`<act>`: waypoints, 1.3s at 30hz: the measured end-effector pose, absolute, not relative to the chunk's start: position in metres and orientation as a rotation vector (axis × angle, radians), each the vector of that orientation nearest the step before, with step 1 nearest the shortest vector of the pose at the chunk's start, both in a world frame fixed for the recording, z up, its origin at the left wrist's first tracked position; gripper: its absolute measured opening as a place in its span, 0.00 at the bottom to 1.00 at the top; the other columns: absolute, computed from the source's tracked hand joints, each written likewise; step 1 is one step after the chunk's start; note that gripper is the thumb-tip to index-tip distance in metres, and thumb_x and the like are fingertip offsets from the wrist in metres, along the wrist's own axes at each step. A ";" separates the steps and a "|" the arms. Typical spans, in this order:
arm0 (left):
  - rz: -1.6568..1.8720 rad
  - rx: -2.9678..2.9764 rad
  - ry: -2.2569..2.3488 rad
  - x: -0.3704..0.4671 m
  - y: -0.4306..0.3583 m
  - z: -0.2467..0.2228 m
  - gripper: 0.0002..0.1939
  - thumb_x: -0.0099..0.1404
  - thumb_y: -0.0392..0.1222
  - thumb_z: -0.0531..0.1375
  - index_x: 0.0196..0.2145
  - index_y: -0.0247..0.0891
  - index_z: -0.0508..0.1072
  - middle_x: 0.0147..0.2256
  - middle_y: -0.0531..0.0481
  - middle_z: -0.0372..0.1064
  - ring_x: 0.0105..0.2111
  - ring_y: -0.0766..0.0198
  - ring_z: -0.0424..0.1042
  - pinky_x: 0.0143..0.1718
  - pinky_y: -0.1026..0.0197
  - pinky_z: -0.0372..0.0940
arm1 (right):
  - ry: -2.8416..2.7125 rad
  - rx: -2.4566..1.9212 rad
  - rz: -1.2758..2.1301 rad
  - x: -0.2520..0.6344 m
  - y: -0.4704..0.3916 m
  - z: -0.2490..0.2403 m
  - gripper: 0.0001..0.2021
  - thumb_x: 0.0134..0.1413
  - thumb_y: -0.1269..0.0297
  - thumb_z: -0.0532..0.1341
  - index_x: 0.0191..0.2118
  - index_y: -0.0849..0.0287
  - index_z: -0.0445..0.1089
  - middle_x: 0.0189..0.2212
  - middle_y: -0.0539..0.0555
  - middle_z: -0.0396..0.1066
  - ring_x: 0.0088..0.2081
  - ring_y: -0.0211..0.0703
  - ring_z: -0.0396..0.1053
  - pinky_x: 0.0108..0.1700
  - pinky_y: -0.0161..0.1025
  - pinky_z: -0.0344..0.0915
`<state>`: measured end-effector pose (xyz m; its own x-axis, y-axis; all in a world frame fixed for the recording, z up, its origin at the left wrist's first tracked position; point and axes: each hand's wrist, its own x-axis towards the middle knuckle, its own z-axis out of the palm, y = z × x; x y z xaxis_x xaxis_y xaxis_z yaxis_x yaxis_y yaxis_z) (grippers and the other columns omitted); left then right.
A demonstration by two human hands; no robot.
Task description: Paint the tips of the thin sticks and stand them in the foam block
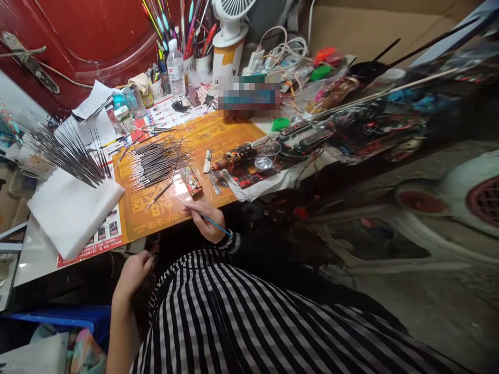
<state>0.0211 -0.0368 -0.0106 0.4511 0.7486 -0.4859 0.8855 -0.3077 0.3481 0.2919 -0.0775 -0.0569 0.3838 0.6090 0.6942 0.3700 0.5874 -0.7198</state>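
Between the thumb and fingers of my right hand (206, 221) is a thin blue-handled brush (212, 222), its pale tip pointing up and left over the table's front edge. A small patterned box (191, 182) lies just beyond that tip. To its left, a single dark slender stick (159, 194) rests at a slant. Many similar sticks with fine pale ends form a pile (154, 163) farther back. Below the table edge, my left hand (136, 270) is loosely curled near my lap; its palm side is hidden.
On the left, a white foam block (76, 213) holds upright dark sticks (66, 150). A water bottle (176, 70), cups of colourful rods and a white fan (233, 21) stand at the back. Cables and clutter fill the right. A blue bin (62, 314) sits below left.
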 end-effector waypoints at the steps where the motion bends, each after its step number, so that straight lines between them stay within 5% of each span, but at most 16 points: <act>1: -0.216 2.182 1.247 0.025 -0.031 0.000 0.13 0.72 0.48 0.54 0.39 0.40 0.75 0.33 0.51 0.74 0.33 0.64 0.73 0.39 0.61 0.68 | -1.234 -1.001 0.146 0.295 -0.079 -0.057 0.14 0.67 0.70 0.56 0.53 0.55 0.72 0.40 0.54 0.78 0.38 0.39 0.77 0.43 0.40 0.77; 6: 0.441 2.611 1.169 0.076 0.032 0.021 0.08 0.67 0.42 0.57 0.43 0.40 0.71 0.40 0.46 0.73 0.40 0.59 0.72 0.43 0.57 0.66 | -1.232 -1.045 -0.043 0.315 -0.079 -0.058 0.16 0.65 0.73 0.57 0.54 0.54 0.72 0.40 0.55 0.79 0.40 0.41 0.77 0.45 0.42 0.77; 10: 0.303 2.793 1.272 0.109 0.079 0.003 0.14 0.64 0.37 0.58 0.48 0.39 0.68 0.44 0.43 0.73 0.43 0.55 0.72 0.43 0.57 0.65 | -1.163 -1.161 -0.153 0.328 -0.080 -0.058 0.15 0.66 0.71 0.55 0.54 0.54 0.72 0.40 0.55 0.79 0.38 0.41 0.78 0.43 0.41 0.77; 13: 0.281 2.846 1.281 0.110 0.097 -0.007 0.10 0.66 0.36 0.55 0.45 0.39 0.71 0.42 0.44 0.73 0.41 0.56 0.72 0.40 0.57 0.64 | -1.136 -1.212 -0.241 0.336 -0.083 -0.057 0.15 0.67 0.71 0.55 0.53 0.54 0.73 0.39 0.54 0.79 0.38 0.42 0.77 0.42 0.42 0.77; 18: 0.567 2.905 1.227 0.096 0.107 -0.004 0.07 0.67 0.38 0.55 0.37 0.39 0.73 0.37 0.45 0.71 0.39 0.56 0.69 0.43 0.56 0.63 | -1.167 -1.212 -0.333 0.346 -0.084 -0.054 0.16 0.66 0.72 0.56 0.56 0.54 0.72 0.41 0.55 0.79 0.40 0.44 0.77 0.43 0.42 0.76; 27: 0.862 2.911 1.009 0.108 0.080 -0.007 0.08 0.70 0.39 0.55 0.40 0.38 0.74 0.39 0.44 0.70 0.41 0.58 0.69 0.47 0.56 0.65 | -1.311 -1.210 -0.434 0.359 -0.063 -0.066 0.17 0.66 0.69 0.55 0.58 0.56 0.70 0.43 0.58 0.78 0.43 0.48 0.77 0.45 0.48 0.77; 39: 0.906 2.938 0.989 0.107 0.082 -0.016 0.07 0.69 0.38 0.56 0.42 0.38 0.74 0.40 0.44 0.74 0.42 0.56 0.70 0.47 0.55 0.65 | -1.392 -1.408 -0.269 0.356 -0.046 -0.067 0.23 0.69 0.70 0.51 0.67 0.58 0.60 0.59 0.59 0.70 0.61 0.50 0.68 0.63 0.54 0.69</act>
